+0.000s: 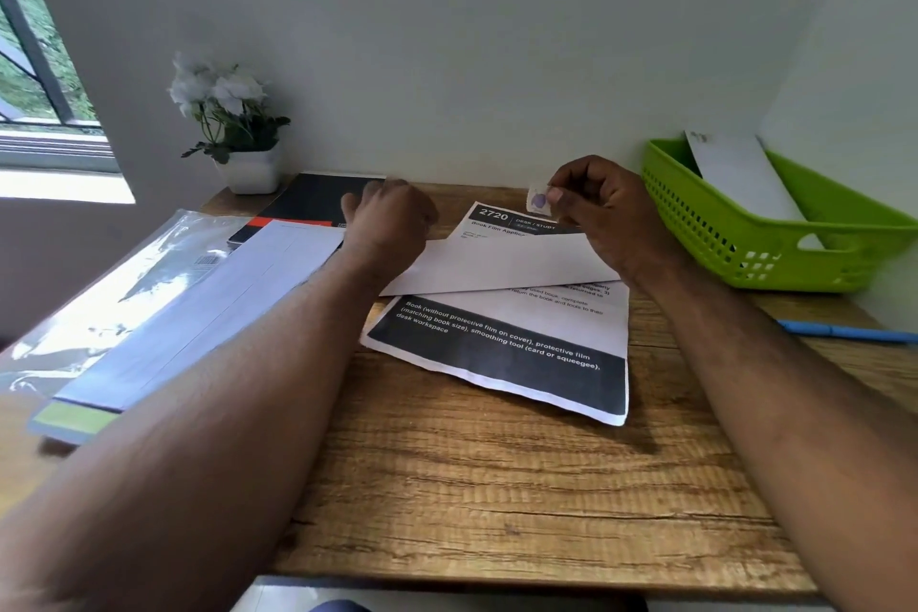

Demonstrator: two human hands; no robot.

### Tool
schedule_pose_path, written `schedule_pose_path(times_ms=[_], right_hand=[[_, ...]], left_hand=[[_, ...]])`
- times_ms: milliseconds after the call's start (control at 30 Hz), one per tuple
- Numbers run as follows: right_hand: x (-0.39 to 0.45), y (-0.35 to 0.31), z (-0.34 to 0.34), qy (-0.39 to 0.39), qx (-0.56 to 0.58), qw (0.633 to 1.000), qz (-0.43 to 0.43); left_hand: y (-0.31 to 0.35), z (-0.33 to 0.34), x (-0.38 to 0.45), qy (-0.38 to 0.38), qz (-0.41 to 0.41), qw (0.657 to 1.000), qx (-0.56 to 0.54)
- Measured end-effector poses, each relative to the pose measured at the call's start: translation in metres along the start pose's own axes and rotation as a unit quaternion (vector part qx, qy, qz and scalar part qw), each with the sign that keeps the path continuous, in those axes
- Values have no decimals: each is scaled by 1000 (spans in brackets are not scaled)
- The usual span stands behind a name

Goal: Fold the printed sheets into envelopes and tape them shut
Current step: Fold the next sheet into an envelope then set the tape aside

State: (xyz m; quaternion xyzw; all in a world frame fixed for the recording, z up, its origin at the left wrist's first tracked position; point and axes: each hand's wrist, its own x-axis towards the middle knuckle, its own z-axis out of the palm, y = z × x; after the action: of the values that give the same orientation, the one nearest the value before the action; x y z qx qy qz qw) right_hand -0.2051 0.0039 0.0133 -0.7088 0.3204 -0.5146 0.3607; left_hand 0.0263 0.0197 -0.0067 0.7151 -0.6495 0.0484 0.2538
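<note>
A printed sheet (501, 343) with black bands and white text lies in the middle of the wooden desk. A white envelope (501, 263) lies across its upper part. My right hand (603, 214) pinches a small pale sticker (539, 200) with a purple mark, held just above the sheet's far edge. My left hand (390, 221) hovers with curled fingers at the envelope's left end, over the black notebook's corner; whether it touches the envelope I cannot tell.
A green basket (775, 234) at the right holds a white envelope (740, 174). A blue pen (844, 331) lies at the right edge. On the left lie white envelopes (208, 308), a plastic sleeve (114, 293) and a black notebook (308, 204). A flower pot (251, 169) stands at the back.
</note>
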Motion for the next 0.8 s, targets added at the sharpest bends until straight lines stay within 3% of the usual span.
schedule_pose_path(times_ms=[100,200,300,367,400,500,600,800], right_hand=[[2,1,-10,11,-22,1000,17],[6,9,-25,9,-86,995,40],[9,16,-42,10,-133,989,67],[9,21,-50,13,-146,985,87],[8,24,-52,10,-152,983,101],[5,34,-54,-9,-170,975,140],[4,37,-52,-16,-167,973,160],[3,39,-48,-9,-135,974,181]], left_hand=[[8,-1,-5,-4,6,996,88],[34,3,-13,11,113,990,83],[59,14,-23,-135,200,969,54],[64,19,-27,-227,201,952,48],[64,19,-28,-237,192,952,26],[64,15,-26,-171,181,968,-32],[65,19,-25,-117,221,968,-20],[73,30,-25,-125,248,957,-86]])
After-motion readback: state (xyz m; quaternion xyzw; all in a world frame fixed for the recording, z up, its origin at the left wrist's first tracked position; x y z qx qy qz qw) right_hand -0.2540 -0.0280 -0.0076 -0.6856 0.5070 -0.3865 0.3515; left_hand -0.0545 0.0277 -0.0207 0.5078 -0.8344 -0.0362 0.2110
